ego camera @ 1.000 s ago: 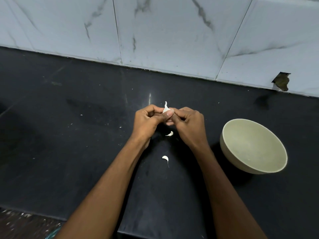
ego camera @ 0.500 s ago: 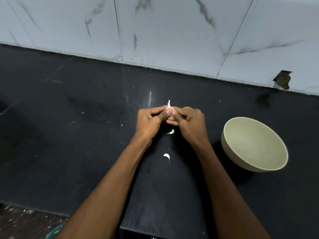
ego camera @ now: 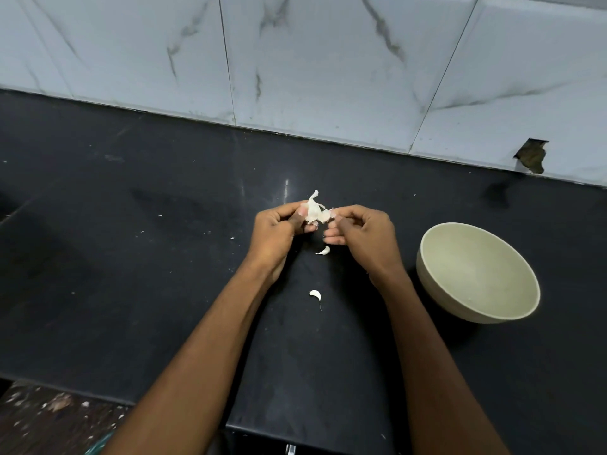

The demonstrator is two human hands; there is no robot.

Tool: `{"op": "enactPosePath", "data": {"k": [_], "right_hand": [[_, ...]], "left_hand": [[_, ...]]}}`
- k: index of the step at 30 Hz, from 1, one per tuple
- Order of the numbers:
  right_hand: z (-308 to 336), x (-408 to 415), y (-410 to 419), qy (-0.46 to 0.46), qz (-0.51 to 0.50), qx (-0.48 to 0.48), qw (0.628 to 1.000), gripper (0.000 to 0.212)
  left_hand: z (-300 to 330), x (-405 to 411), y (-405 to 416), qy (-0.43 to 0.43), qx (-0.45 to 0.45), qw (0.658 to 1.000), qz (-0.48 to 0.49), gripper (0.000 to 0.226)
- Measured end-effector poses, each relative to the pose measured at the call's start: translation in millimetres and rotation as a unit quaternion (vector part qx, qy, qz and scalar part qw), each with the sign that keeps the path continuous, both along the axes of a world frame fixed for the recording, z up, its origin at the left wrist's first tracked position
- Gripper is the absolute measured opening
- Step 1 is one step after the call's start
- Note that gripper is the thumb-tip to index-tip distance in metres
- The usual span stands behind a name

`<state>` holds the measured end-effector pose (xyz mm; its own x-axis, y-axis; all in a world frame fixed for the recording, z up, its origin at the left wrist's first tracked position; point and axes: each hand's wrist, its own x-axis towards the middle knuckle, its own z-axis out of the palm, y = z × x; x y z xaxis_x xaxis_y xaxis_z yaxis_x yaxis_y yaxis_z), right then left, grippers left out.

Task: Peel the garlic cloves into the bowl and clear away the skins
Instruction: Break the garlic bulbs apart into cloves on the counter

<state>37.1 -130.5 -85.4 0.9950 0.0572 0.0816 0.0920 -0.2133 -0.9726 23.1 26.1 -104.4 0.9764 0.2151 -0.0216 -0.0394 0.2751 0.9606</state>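
Above the middle of the black counter [ego camera: 138, 290], my left hand [ego camera: 279, 231] pinches a white garlic clove [ego camera: 313, 211] whose papery skin is splayed open. My right hand [ego camera: 361, 231] pinches a strip of that skin at the clove's right side. Two more white garlic cloves lie on the counter below the hands: one clove [ego camera: 324, 250] just under my right fingers, another clove [ego camera: 316, 295] nearer to me between my forearms. A pale green bowl [ego camera: 525, 280] stands to the right of my right wrist, and its inside looks empty.
A marble-tiled wall [ego camera: 312, 67] runs along the back of the counter, with a broken hole [ego camera: 531, 156] at the far right. Tiny white flecks dot the counter left of my hands. The counter's front edge is close to me, with a speckled floor [ego camera: 49, 418] below left.
My hands have drawn slightly apart and the clove's skin has torn open, now spreading between my fingers. The two loose cloves and the bowl have not moved.
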Motion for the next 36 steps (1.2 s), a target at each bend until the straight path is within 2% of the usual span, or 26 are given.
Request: {"op": "enactPosePath", "data": {"k": [3,5,7,11,14,18,22,26,29,33,36], "right_hand": [[1,2,-2,0.009,0.016,-0.029,0.999,0.026],[4,1,-1,0.025,0.048,0.002,0.999,0.033],[7,-1,2,0.041,0.077,0.054,0.995,0.029],[-1,1,3,-0.015,0.059,0.016,0.998,0.023],[-3,3,4,-0.001,0.068,0.042,0.997,0.025],[-8,2,10,-0.015,0.071,0.031,0.997,0.033],[-10,3,11,-0.009,0.062,0.068,0.996,0.016],[-8,-1,13,-0.012,0.081,0.093,0.992,0.015],[-8,1,6,0.013,0.089,0.118,0.989,0.017],[-7,6,-5,0.061,0.113,0.175,0.976,0.022],[-3,5,-5,0.083,0.135,0.212,0.964,0.025]], "left_hand": [[-1,-1,0,-0.003,0.021,1.000,-0.003,0.019],[-1,-1,-1,-0.012,0.046,0.999,-0.008,0.019],[-1,-2,-2,-0.019,0.066,0.998,-0.015,0.021],[1,-2,-5,-0.012,0.105,0.994,0.021,0.023],[1,-4,-7,-0.032,0.161,0.985,0.057,0.010],[2,-6,-13,-0.053,0.209,0.973,0.083,0.021],[0,-7,-18,-0.041,0.206,0.971,0.113,0.018],[1,-8,-18,-0.032,0.207,0.963,0.171,0.016],[0,-4,-13,-0.025,0.195,0.973,0.123,0.014],[5,-2,-5,0.003,0.107,0.990,0.087,0.012],[7,-1,-1,-0.004,0.147,0.986,0.081,0.028]]}}
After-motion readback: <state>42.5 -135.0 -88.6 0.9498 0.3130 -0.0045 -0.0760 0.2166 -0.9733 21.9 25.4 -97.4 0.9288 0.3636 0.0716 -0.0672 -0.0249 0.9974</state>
